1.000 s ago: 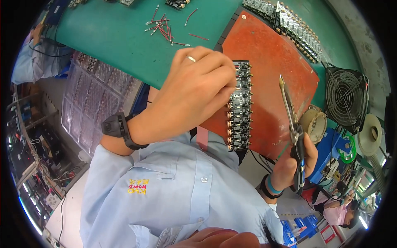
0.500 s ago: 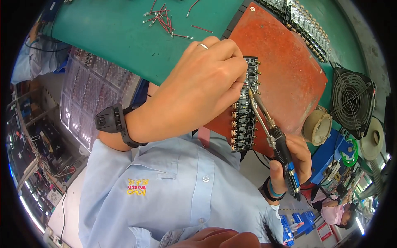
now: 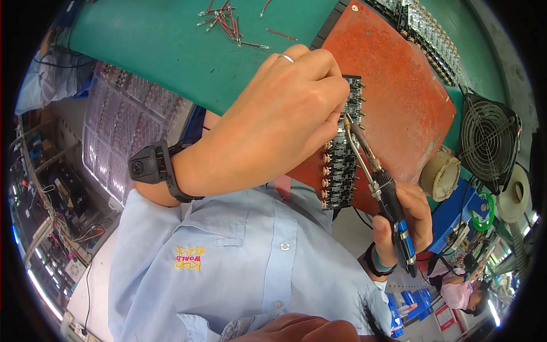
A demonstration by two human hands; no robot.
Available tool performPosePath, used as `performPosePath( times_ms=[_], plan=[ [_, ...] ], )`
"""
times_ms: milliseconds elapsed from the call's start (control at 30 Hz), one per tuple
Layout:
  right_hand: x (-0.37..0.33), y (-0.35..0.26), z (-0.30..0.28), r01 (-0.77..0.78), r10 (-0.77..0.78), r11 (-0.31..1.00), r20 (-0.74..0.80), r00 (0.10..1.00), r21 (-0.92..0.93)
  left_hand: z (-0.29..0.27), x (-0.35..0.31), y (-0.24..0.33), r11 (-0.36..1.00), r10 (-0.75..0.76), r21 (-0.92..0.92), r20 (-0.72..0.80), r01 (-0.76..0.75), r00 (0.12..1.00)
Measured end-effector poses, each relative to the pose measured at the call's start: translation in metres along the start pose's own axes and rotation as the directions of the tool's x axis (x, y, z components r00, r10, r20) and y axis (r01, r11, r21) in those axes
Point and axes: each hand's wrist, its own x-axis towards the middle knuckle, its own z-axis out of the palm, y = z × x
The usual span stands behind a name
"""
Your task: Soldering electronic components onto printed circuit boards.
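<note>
A long strip of black circuit boards [image 3: 341,171], with small brass-coloured parts along both edges, lies lengthwise over the left side of a reddish-brown mat [image 3: 399,85]. My left hand [image 3: 296,105] arches over its upper part, fingers pinched together; what they hold is hidden behind the knuckles. In my right hand [image 3: 419,214] is a black and blue soldering iron [image 3: 390,199], with a thin metal feed tube clamped alongside. Its tip meets the strip beside my left fingertips, and I cannot tell exactly which point it touches.
Small red-wired parts [image 3: 231,25] lie scattered on the green table [image 3: 148,45]. More board strips [image 3: 427,45] lie at the far right. A black fan [image 3: 487,137], a round tan container [image 3: 441,174] and a blue device [image 3: 450,219] stand right. A clear compartment tray [image 3: 134,108] is left.
Hands, strip and mat all appear slightly further right in the picture. Both hands keep nearly the same pose, and the iron's tip stays at the strip.
</note>
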Motion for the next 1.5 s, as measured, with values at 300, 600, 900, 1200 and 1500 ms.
performPosePath(
  times_ms=[300,600,900,1200,1500],
  plan=[
    [-0.001,0.002,-0.003,0.042,-0.042,0.999,-0.003,0.999,-0.031,0.001,0.001,-0.002,1.0,0.021,-0.019,-0.009,-0.021,1.0],
    [-0.016,0.013,0.0,-0.012,0.038,0.997,-0.33,0.943,0.08,-0.002,-0.002,0.004,1.0,-0.01,0.018,0.02,0.01,1.0],
    [-0.013,0.043,-0.009,0.083,0.059,0.95,-0.436,0.898,0.301,-0.009,-0.004,0.005,0.989,0.053,0.133,0.039,-0.057,0.998],
    [-0.018,0.062,-0.005,0.059,-0.002,0.995,-0.582,0.813,0.078,-0.099,0.06,-0.053,0.889,0.257,0.444,-0.27,-0.117,0.928],
    [-0.026,0.056,-0.001,-0.035,-0.036,0.993,-0.553,0.833,-0.117,-0.127,0.248,-0.226,0.706,-0.034,0.682,-0.241,0.194,0.97]
  ],
)
